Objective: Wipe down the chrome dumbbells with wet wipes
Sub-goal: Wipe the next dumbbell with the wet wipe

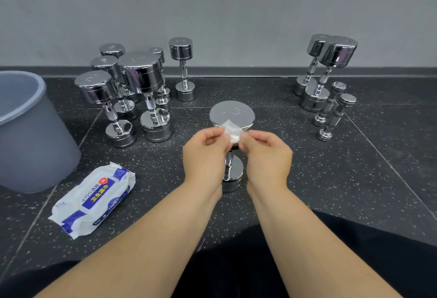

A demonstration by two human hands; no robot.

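A chrome dumbbell (pixel 231 114) stands upright on the dark speckled floor in the middle, its lower end partly hidden between my wrists. Just in front of its top disc, my left hand (pixel 205 153) and my right hand (pixel 267 153) both pinch a small folded white wet wipe (pixel 233 133) between fingertips. The wipe hangs over the near rim of the top disc; whether it touches the metal I cannot tell. A white and blue pack of wet wipes (pixel 94 199) lies flat on the floor to the left.
Several upright chrome dumbbells (pixel 142 92) cluster at the back left, and more chrome dumbbells (pixel 331 73) stand at the back right by the grey wall. A grey plastic bin (pixel 26 132) stands at the far left. My dark-clothed legs fill the bottom edge.
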